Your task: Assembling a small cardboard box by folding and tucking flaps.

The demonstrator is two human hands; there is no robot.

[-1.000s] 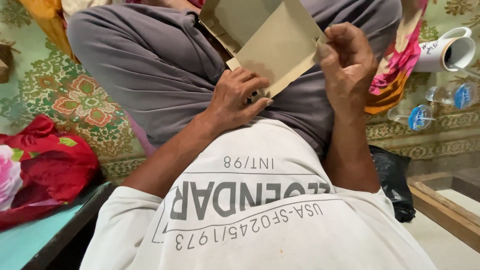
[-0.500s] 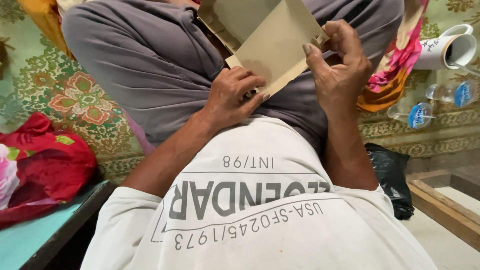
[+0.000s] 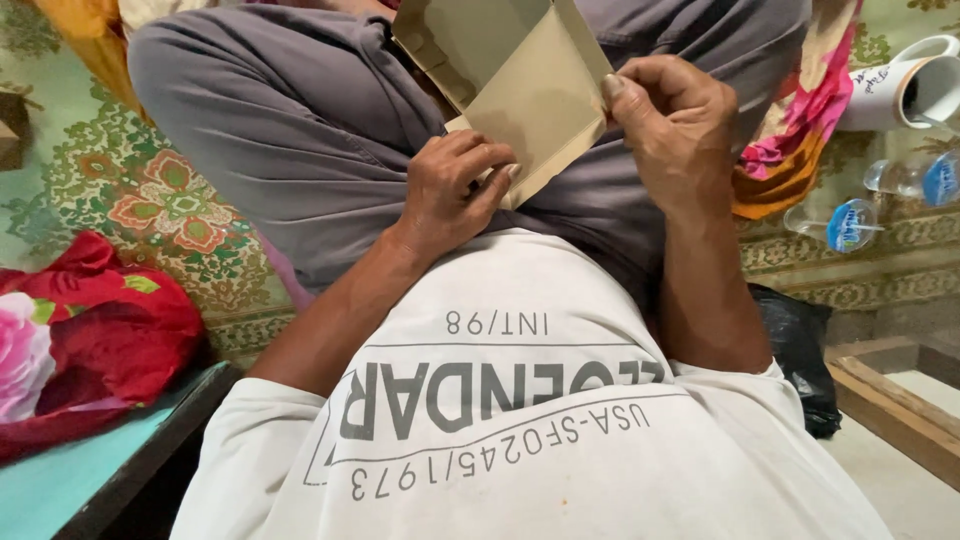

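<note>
**Folding a tan paper envelope over the lap**

The tan paper piece (image 3: 530, 100) sits at upper centre of the frame, above the grey trousers (image 3: 280, 130); the left hand (image 3: 450, 190) pinches its lower corner, the right hand (image 3: 675, 130) pinches its right edge; a fold seems under way, and pressing the crease looks next; its long axis slants from upper left to lower right, with the open flap pointing up.

A folded tan paper envelope (image 3: 520, 95) sits at top centre, its flap open. At the right edge, two clear plastic bottles (image 3: 850, 222) lie sideways, each with a round blue-and-white label.
</note>
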